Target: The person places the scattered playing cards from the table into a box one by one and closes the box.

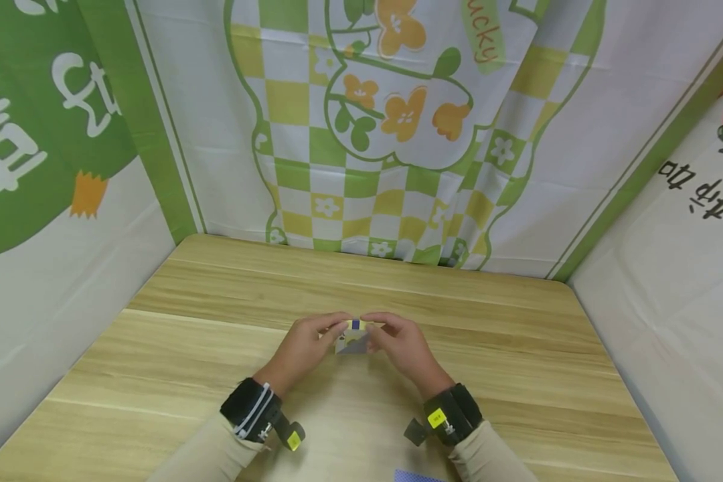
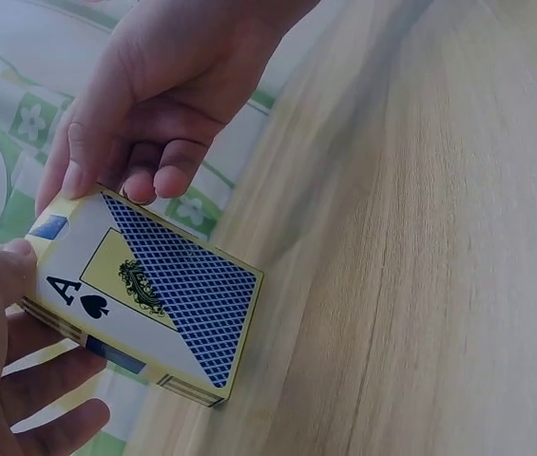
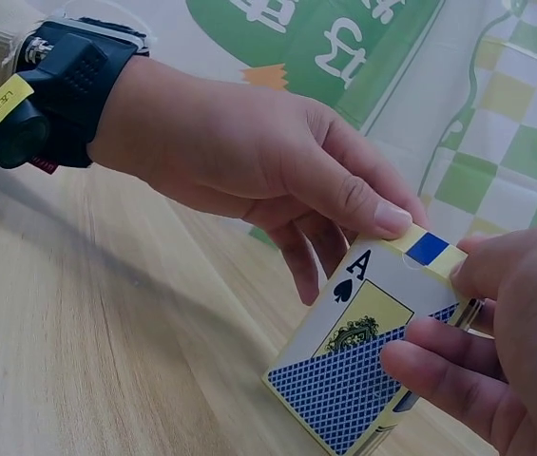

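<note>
A small playing card box (image 1: 353, 343) stands upright over the table, between both hands. Its front carries an ace of spades, a yellow panel and a blue lattice pattern, plain in the left wrist view on the box (image 2: 178, 294). The left hand (image 1: 301, 348) pinches one top corner, thumb at the front edge. At the other top corner, the right hand (image 1: 405, 345) grips the box, its thumb on the top edge in the right wrist view. Between the thumbs, a blue strip (image 3: 428, 249) crosses the yellow top, which looks closed. Fingers behind the box are partly hidden.
The wood-grain table (image 1: 506, 348) extends around the hands. A blue patterned flat item (image 1: 418, 476) is cut off by the near edge of the head view. Printed cloth (image 1: 385, 201) hangs behind the table, with more cloth at both sides.
</note>
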Motion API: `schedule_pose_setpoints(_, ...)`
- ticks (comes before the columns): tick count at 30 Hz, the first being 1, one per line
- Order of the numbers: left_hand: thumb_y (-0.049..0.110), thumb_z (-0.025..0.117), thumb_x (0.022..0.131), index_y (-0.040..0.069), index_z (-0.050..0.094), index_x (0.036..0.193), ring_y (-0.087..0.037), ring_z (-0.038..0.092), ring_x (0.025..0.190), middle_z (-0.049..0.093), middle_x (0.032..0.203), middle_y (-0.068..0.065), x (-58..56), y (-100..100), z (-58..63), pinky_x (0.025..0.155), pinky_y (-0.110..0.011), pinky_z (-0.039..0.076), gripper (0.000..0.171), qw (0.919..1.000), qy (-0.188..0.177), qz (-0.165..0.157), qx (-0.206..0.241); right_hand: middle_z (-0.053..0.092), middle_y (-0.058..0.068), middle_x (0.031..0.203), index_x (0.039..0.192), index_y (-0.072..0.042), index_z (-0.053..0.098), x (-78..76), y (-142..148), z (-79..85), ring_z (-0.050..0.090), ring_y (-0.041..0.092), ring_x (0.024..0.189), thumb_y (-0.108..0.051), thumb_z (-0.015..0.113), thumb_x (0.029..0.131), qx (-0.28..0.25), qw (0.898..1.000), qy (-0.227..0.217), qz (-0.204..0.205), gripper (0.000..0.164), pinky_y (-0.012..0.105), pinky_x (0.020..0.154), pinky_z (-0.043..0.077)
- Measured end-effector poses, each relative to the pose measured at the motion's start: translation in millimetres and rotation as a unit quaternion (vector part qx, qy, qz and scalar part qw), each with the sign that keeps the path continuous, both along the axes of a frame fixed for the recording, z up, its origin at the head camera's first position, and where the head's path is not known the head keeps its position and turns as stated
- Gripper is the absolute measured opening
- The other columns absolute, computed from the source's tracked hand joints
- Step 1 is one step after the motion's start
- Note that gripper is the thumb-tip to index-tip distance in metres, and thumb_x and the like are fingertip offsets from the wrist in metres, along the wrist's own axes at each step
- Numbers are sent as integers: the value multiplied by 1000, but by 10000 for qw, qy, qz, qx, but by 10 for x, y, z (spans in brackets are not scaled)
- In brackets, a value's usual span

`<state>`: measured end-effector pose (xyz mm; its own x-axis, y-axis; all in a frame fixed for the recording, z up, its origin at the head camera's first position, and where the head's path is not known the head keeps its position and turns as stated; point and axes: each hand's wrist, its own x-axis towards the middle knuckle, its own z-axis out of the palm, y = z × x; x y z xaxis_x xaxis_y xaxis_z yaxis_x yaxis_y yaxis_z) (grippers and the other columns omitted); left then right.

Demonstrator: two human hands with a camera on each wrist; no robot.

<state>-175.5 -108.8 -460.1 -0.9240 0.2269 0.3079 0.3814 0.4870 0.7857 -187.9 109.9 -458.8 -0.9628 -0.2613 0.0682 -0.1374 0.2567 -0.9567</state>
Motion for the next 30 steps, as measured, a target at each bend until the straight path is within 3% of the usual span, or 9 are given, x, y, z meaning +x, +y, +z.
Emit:
schedule_pose_setpoints(6,30,64,101,17,75,120,-22,65,119,71,125,0,-1,-15,3,102,-44,52,26,9985,492,-41,-224,71,13,80,123,-13,71,8,-2,-4,71,32,77,-17,67,99,-22,10000,79,15,25,56,82,58)
schedule_pose_setpoints(13,27,67,99,17,76,118,-20,67,117,72,122,3,-7,-10,24,101,-42,53,23,9947,860,-19,-571,71,4,76,120,-22,73,1,21,-10,71,22,73,-28,69,98,281,9991,307,113,24,41,70,59)
schedule_pose_setpoints(18,24,66,100,13,76,117,-22,67,117,72,122,-1,0,38,103,101,-42,53,23,9957,633,3,-672,71,3,75,120,-21,72,-8,7,12,70,22,71,-29,68,98,525,9971,550,65,23,30,59,53)
schedule_pose_setpoints(25,17,60,103,10,69,129,-27,60,127,66,134,-8,37,27,174,106,-45,49,29,9982,-21,-136,-586,71,4,77,117,-20,73,6,-34,48,70,24,70,-26,68,98,493,9975,502,-25,21,29,55,51)
schedule_pose_setpoints(27,17,60,103,11,69,130,-26,60,127,66,134,-7,25,7,164,106,-44,48,29,9969,119,-216,-747,71,3,80,117,-21,73,7,-33,39,69,22,70,-26,68,98,514,9972,550,-32,20,29,54,51)
schedule_pose_setpoints(30,23,65,100,13,70,128,-26,63,123,68,132,-6,8,-21,121,104,-47,50,31,9860,919,-270,-1361,72,-1,98,119,-21,71,6,-14,5,69,19,72,-23,69,98,596,9950,797,120,22,29,58,55)
